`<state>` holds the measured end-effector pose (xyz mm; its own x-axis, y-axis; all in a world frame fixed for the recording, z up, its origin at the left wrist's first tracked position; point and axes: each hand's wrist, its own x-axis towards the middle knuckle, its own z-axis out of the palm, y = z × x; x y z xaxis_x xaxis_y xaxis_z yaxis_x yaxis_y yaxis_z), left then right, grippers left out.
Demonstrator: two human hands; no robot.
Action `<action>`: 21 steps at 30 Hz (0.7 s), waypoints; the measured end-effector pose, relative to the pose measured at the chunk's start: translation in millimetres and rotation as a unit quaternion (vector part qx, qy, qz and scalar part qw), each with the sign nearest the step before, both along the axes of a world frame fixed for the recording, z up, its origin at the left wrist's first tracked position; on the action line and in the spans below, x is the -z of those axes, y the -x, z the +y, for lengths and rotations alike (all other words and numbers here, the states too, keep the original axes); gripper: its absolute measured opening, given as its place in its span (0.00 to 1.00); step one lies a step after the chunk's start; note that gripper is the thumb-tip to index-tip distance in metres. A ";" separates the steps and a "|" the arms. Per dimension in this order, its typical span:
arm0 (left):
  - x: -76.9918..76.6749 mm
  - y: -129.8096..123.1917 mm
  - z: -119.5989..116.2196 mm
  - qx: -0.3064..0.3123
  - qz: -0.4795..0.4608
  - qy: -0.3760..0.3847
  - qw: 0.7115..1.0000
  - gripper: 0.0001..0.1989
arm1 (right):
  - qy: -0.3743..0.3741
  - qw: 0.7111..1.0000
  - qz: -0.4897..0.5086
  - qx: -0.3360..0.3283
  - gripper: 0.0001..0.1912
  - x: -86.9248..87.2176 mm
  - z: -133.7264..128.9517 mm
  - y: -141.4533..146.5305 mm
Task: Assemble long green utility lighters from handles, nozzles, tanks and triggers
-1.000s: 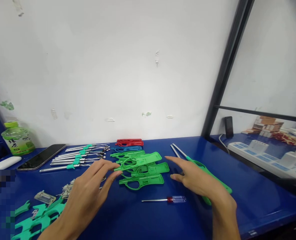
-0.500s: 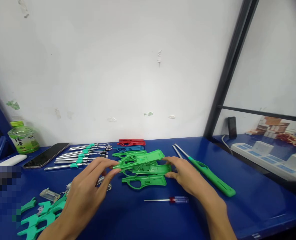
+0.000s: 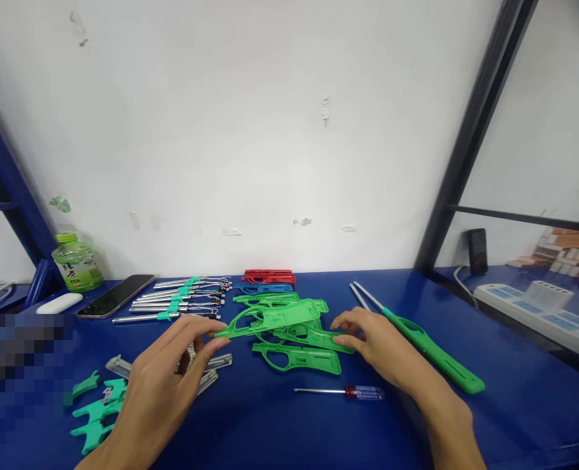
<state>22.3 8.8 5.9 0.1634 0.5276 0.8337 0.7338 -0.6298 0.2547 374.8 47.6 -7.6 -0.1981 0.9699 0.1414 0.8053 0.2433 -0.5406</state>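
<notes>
My left hand (image 3: pixel 172 375) pinches the narrow front end of a green lighter casing half (image 3: pixel 289 316), held tilted above other green halves. My right hand (image 3: pixel 375 336) is closed, thumb and fingers at the wide end of a second green casing half (image 3: pixel 313 335), which lies partly under the raised one. Nearer me on the table lies another green casing half (image 3: pixel 313 360) with its hollow inside up. A screwdriver (image 3: pixel 350 392) with a clear handle and red collar lies below it. Beyond the pile are blue casing halves (image 3: pixel 266 288) and red casing halves (image 3: pixel 269 277).
Metal lighter tubes (image 3: pixel 172 305) with wires lie in rows at left, beside a phone (image 3: pixel 117 295) and a bottle (image 3: pixel 78 264). Teal triggers (image 3: pixel 93 418) and clear fuel tanks (image 3: pixel 215 362) lie near my left forearm. An assembled green lighter (image 3: pixel 431 352) lies right of my right hand.
The view has swung left. The casing half in my left hand has turned flatter and its wide end is away from my right hand. The second half's wide end has shifted toward me.
</notes>
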 end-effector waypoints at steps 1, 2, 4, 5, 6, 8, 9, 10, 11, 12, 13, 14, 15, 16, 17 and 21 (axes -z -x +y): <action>0.2 0.0 -0.1 0.000 -0.002 0.000 1.000 0.11 | -0.007 1.000 0.008 0.003 0.12 -2.4 -1.7 2.1; 0.1 -0.1 -0.1 -0.001 -0.004 0.000 1.000 0.12 | -0.015 1.000 0.016 0.005 0.13 -5.2 -3.8 4.8; -0.2 -0.5 0.2 -0.003 -0.007 0.000 1.000 0.12 | -0.023 0.999 0.028 0.004 0.13 -11.5 -9.1 11.8; -0.3 -0.6 0.4 -0.004 -0.009 -0.001 1.000 0.12 | -0.018 0.999 0.033 -0.001 0.13 -14.2 -11.9 15.6; -0.3 -0.5 0.7 -0.006 -0.010 -0.002 1.000 0.12 | -0.007 0.999 0.036 -0.009 0.13 -16.3 -14.6 19.4; 0.3 0.1 1.2 -0.010 -0.012 -0.003 1.000 0.12 | 0.025 0.999 0.037 -0.023 0.14 -18.2 -18.7 25.6; 0.8 0.5 1.3 -0.011 -0.013 -0.004 1.000 0.12 | 0.042 0.998 0.035 -0.028 0.15 -17.9 -19.9 27.6; 1.5 0.9 1.3 -0.011 -0.013 -0.004 1.000 0.12 | 0.057 0.997 0.032 -0.029 0.17 -17.0 -20.5 28.7; 2.1 1.3 1.2 -0.011 -0.013 -0.004 1.000 0.11 | 0.067 0.997 0.029 -0.028 0.18 -15.8 -20.6 29.1; 2.7 1.6 1.0 -0.011 -0.013 -0.003 1.000 0.11 | 0.074 0.997 0.025 -0.026 0.20 -14.3 -20.4 28.9; 3.2 1.8 0.6 -0.010 -0.013 -0.002 1.000 0.11 | 0.078 0.996 0.021 -0.024 0.20 -12.9 -20.0 28.4; 3.5 1.8 0.2 -0.010 -0.013 -0.001 1.000 0.11 | 0.081 0.996 0.017 -0.023 0.20 -11.7 -19.6 27.8; 3.6 1.6 -0.2 -0.010 -0.014 0.000 1.000 0.11 | 0.082 0.996 0.014 -0.023 0.20 -10.8 -19.4 27.3; 3.6 1.4 -0.6 -0.010 -0.014 0.002 1.000 0.11 | 0.083 0.996 0.012 -0.024 0.19 -10.3 -19.3 27.1; 3.6 1.1 -1.0 -0.010 -0.014 0.004 1.000 0.11 | 0.082 0.996 0.010 -0.027 0.18 -10.3 -19.6 27.1; 3.5 1.1 -1.3 -0.015 -0.014 0.008 1.000 0.12 | 0.061 0.998 0.007 -0.034 0.14 -14.7 -22.3 25.7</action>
